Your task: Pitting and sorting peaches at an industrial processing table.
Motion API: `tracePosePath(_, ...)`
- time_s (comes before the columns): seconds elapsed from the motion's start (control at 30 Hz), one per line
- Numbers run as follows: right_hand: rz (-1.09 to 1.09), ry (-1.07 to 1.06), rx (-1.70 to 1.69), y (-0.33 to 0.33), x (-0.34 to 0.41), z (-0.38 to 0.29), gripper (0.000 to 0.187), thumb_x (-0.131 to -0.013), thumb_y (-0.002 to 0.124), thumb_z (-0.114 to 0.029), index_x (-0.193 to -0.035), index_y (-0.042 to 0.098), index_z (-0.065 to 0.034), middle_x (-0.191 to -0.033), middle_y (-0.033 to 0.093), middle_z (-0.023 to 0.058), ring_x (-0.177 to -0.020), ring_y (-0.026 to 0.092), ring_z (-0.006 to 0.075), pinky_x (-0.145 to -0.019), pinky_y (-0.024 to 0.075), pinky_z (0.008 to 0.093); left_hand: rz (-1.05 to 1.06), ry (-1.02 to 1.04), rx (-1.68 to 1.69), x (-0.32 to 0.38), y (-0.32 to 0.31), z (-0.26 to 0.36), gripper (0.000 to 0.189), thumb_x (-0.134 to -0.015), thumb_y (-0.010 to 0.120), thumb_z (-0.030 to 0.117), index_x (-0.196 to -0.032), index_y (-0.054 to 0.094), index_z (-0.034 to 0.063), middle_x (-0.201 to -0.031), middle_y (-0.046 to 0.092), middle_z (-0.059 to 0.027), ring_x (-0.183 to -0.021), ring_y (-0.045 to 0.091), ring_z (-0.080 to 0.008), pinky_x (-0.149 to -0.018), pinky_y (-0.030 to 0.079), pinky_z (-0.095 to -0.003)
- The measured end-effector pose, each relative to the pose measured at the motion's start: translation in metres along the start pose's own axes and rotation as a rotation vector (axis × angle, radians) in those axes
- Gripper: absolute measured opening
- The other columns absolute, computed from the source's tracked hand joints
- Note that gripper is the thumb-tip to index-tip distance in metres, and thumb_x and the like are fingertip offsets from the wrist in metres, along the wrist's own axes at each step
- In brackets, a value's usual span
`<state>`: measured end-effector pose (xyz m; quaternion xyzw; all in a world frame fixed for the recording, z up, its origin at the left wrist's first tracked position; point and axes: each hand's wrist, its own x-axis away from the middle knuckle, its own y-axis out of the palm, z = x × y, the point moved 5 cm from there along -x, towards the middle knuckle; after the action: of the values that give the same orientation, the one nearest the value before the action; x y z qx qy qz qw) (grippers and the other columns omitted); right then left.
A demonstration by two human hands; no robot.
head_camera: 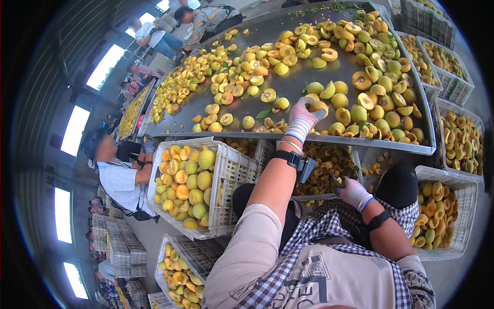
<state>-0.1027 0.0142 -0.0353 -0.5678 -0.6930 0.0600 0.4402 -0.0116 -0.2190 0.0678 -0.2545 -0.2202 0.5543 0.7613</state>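
Observation:
My left hand (304, 116), in a striped glove, reaches over the near edge of a metal sorting table (231, 134), its thumb and fingers around a yellow-orange fruit half (319, 109). Whole and halved yellow-green fruits (380, 96) lie to its right and beyond it. My right hand (353, 193), gloved too, is low over a crate (359, 166) of fruit scraps (326, 166) below the table. It grips a small tool (335, 178) with a dark tip; a pale bit of fruit or a pit (339, 180) shows beside the tip. The tool's handle is hidden in the hand.
A white plastic crate (216, 185) of fruit stands tilted at my left, another crate (469, 216) at my right. More filled crates (449, 77) stand beyond the table's right end. A person (121, 177) in a light shirt sits at the left; others are across the table.

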Motion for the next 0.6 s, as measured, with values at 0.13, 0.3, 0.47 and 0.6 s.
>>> tracePosePath(0.13, 0.082, -0.045, -0.04, 0.0, -0.015, 0.026, 0.059, -0.08, 0.064, -0.037, -0.12, 0.047, 0.0034, -0.105, 0.061, 0.0255, -0.103, 0.058, 0.0371, -0.085, 0.0474, 0.0388, -0.121, -0.032, 1.082, 0.023, -0.012, 0.015, 0.042, -0.079, 0.071, 0.033, -0.109, 0.055, 0.008, -0.094, 0.06, -0.0059, -0.083, 0.059, -0.0165, -0.064, 0.051, -0.0265)
tracePosePath(0.3, 0.079, -0.082, -0.775, -0.028, 0.019, -0.025, 0.06, -0.086, 0.062, -0.041, -0.121, 0.046, 0.005, -0.094, 0.062, 0.0164, -0.086, 0.06, 0.0255, -0.077, 0.0475, 0.031, -0.234, -0.273, 1.443, 0.086, -0.034, -0.009, 0.056, -0.088, 0.047, 0.057, -0.11, 0.051, 0.0056, -0.092, 0.06, -0.0099, -0.076, 0.061, -0.0203, -0.059, 0.053, -0.0273)
tracePosePath(0.47, 0.191, -0.385, -0.925, -0.077, 0.007, -0.065, 0.037, -0.092, 0.056, -0.024, -0.12, 0.048, -0.0011, -0.095, 0.058, 0.0046, -0.082, 0.051, 0.0091, -0.072, 0.0447, 0.0231, -0.245, -0.307, 1.593, 0.091, -0.02, -0.025, 0.053, -0.091, 0.038, 0.057, -0.111, 0.052, 0.0096, -0.088, 0.061, -0.0094, -0.066, 0.058, -0.0184, -0.053, 0.048, -0.0285)
tracePosePath(0.6, 0.204, -0.464, -0.513, -0.124, 0.009, -0.113, 0.035, -0.089, 0.06, -0.021, -0.116, 0.05, -0.0006, -0.094, 0.059, 0.0069, -0.08, 0.054, 0.0152, -0.073, 0.0471, 0.0284, -0.227, -0.35, 1.602, 0.092, -0.02, -0.016, 0.049, -0.091, 0.038, 0.056, -0.111, 0.054, 0.014, -0.084, 0.061, -0.008, -0.062, 0.056, -0.0174, -0.052, 0.046, -0.0294)
